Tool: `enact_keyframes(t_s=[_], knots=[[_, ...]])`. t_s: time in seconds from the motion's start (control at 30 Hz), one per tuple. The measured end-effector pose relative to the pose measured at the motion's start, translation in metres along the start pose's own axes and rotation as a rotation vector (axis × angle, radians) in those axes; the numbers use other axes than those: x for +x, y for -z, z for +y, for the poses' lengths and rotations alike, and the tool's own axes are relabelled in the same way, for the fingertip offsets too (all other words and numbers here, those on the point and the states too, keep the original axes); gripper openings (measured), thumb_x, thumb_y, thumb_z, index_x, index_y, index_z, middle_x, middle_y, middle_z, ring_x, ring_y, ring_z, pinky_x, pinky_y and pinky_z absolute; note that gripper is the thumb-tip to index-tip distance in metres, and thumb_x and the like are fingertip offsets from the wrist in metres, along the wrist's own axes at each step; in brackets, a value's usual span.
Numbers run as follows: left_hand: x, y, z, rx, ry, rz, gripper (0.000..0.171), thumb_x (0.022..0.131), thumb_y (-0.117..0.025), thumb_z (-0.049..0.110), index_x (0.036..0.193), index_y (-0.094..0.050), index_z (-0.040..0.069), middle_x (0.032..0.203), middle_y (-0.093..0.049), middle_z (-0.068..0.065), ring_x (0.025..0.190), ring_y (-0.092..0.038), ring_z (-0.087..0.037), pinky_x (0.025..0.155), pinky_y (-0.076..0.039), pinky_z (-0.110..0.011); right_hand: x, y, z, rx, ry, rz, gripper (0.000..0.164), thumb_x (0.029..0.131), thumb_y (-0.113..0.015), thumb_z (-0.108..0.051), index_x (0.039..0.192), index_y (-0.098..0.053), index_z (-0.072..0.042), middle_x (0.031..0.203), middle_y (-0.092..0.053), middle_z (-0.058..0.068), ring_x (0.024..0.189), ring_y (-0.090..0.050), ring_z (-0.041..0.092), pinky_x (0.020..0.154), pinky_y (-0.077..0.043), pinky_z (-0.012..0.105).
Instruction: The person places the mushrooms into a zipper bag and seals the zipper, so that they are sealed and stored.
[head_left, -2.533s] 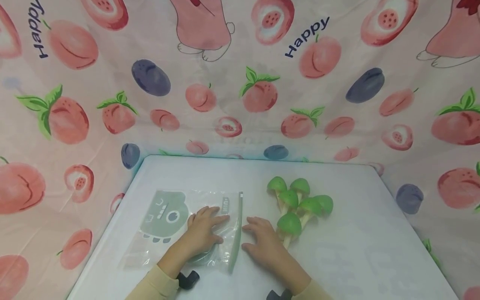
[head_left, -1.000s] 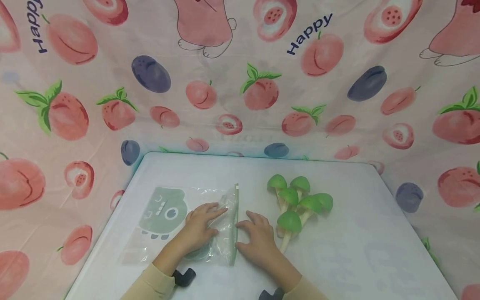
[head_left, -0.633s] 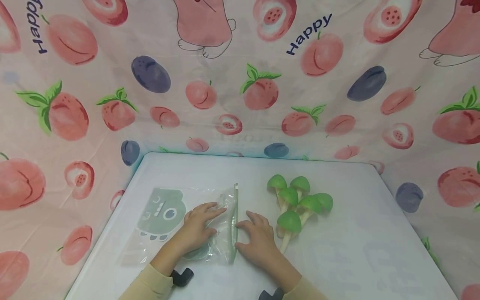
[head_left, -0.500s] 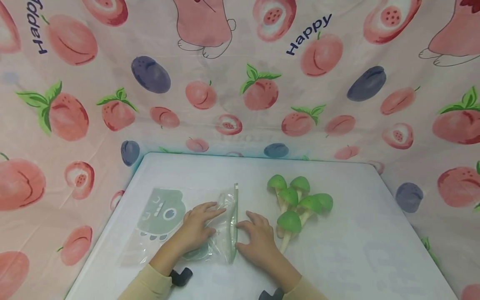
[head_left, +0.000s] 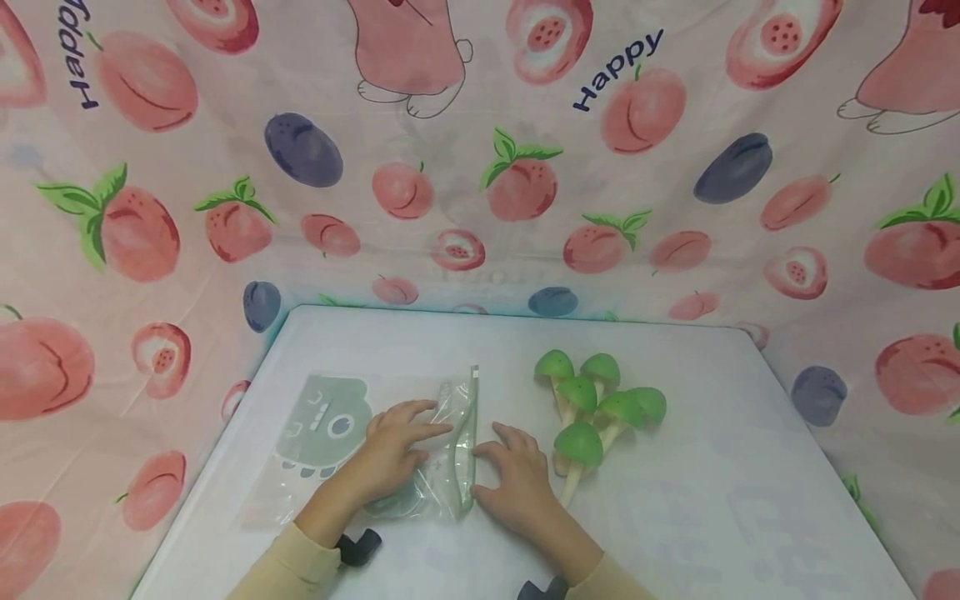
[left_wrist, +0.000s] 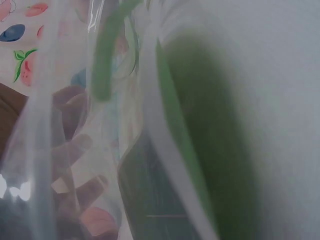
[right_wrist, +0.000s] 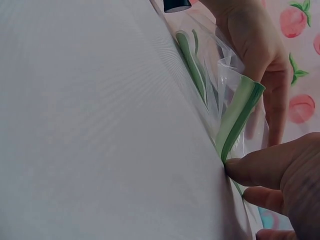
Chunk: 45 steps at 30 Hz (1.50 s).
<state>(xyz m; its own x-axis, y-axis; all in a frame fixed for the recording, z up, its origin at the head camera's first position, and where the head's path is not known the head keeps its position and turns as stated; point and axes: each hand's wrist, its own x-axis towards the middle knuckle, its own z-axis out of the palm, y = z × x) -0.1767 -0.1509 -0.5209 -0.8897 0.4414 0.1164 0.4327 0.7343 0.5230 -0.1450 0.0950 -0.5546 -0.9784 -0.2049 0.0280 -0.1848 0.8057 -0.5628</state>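
A clear zip bag with a green cartoon print lies on the white table. My left hand rests on it, its fairly straight fingers pressing the crumpled plastic beside the green zip strip. My right hand lies just right of the strip, and its fingertips touch the strip's base. In the right wrist view the zip strip stands up off the table, with the left hand behind it. The left wrist view is filled by the plastic and the green strip.
A cluster of green toy mushrooms lies close to the right of my right hand. A pink fruit-print cloth hangs around the table at the back and sides. Black wrist mounts show at the bottom edge.
The right hand has moved up against the zip strip. The bag's open end has bunched up and the strip now stands raised. The left hand and bag have shifted slightly left.
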Motion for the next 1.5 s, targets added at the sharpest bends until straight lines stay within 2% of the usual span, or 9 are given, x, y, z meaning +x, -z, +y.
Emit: enact_keyframes(t_s=[0.13,0.3,0.6,0.73,0.83,1.0,1.17,1.33,1.5], knots=[[0.0,0.002,0.0,0.026,0.013,-0.048,0.051,0.099,-0.073,0.009,0.146,-0.068,0.026,0.166,-0.048,-0.01,0.156,-0.04,-0.04,0.12,-0.025,-0.078,0.0,-0.001,0.001,-0.003,0.006,0.003,0.048,0.081,-0.088,-0.035,0.126,-0.075,-0.026,0.165,-0.048,0.013,0.153,-0.039,0.044,0.118,-0.036,0.073],[0.001,0.006,0.0,0.034,0.043,-0.098,0.054,0.103,-0.068,0.011,0.155,-0.059,0.023,0.168,-0.046,-0.009,0.158,-0.039,-0.039,0.122,-0.027,-0.074,0.0,-0.001,0.002,0.002,0.012,0.01,0.048,0.081,-0.088,-0.035,0.126,-0.075,-0.026,0.164,-0.049,0.013,0.153,-0.04,0.044,0.118,-0.037,0.072],[0.003,0.009,-0.002,-0.004,0.045,-0.104,0.057,0.104,-0.064,0.006,0.158,-0.056,0.023,0.166,-0.048,-0.007,0.155,-0.044,-0.038,0.122,-0.038,-0.068,0.0,-0.002,0.003,-0.004,0.008,0.013,0.048,0.081,-0.087,-0.035,0.126,-0.075,-0.026,0.164,-0.049,0.012,0.153,-0.04,0.044,0.118,-0.037,0.072],[0.005,0.006,-0.006,0.018,0.007,-0.091,0.062,0.101,-0.064,0.0,0.157,-0.057,0.027,0.17,-0.042,-0.006,0.157,-0.042,-0.038,0.122,-0.041,-0.066,0.0,-0.001,0.003,-0.001,0.011,0.014,0.047,0.081,-0.087,-0.035,0.126,-0.075,-0.026,0.164,-0.049,0.012,0.152,-0.04,0.044,0.118,-0.037,0.072],[0.007,0.003,-0.007,0.064,-0.055,-0.067,0.067,0.097,-0.066,-0.005,0.154,-0.061,0.03,0.172,-0.039,-0.002,0.158,-0.04,-0.036,0.122,-0.042,-0.064,0.0,-0.001,0.004,0.009,0.017,0.018,0.046,0.081,-0.086,-0.035,0.125,-0.075,-0.026,0.164,-0.05,0.013,0.152,-0.04,0.044,0.117,-0.037,0.073],[0.009,0.0,-0.004,0.11,-0.132,-0.038,0.072,0.091,-0.063,-0.015,0.147,-0.067,0.03,0.169,-0.046,0.001,0.155,-0.044,-0.032,0.117,-0.046,-0.065,0.0,-0.002,0.004,0.008,0.012,0.017,0.047,0.082,-0.086,-0.036,0.126,-0.075,-0.027,0.164,-0.049,0.011,0.153,-0.04,0.043,0.118,-0.037,0.072],[0.008,0.0,-0.001,0.148,-0.087,-0.07,0.073,0.091,-0.062,-0.014,0.149,-0.065,0.031,0.167,-0.048,0.0,0.154,-0.046,-0.032,0.116,-0.046,-0.064,0.001,-0.002,0.004,-0.003,0.01,0.017,0.047,0.082,-0.086,-0.037,0.127,-0.075,-0.027,0.165,-0.049,0.011,0.153,-0.04,0.042,0.119,-0.036,0.072],[0.007,-0.001,-0.001,0.162,-0.019,-0.109,0.083,0.086,-0.062,-0.015,0.154,-0.06,0.033,0.169,-0.045,-0.004,0.154,-0.046,-0.035,0.117,-0.046,-0.065,0.0,-0.001,0.003,0.003,0.012,0.017,0.047,0.082,-0.086,-0.036,0.126,-0.075,-0.026,0.164,-0.049,0.012,0.153,-0.04,0.043,0.118,-0.037,0.073],[0.007,-0.003,0.001,0.181,0.009,-0.12,0.09,0.082,-0.064,-0.014,0.156,-0.057,0.036,0.168,-0.046,-0.009,0.153,-0.046,-0.039,0.115,-0.046,-0.065,0.0,-0.001,0.003,0.007,0.008,0.014,0.047,0.082,-0.085,-0.036,0.127,-0.075,-0.026,0.165,-0.049,0.011,0.153,-0.04,0.042,0.119,-0.036,0.072]])
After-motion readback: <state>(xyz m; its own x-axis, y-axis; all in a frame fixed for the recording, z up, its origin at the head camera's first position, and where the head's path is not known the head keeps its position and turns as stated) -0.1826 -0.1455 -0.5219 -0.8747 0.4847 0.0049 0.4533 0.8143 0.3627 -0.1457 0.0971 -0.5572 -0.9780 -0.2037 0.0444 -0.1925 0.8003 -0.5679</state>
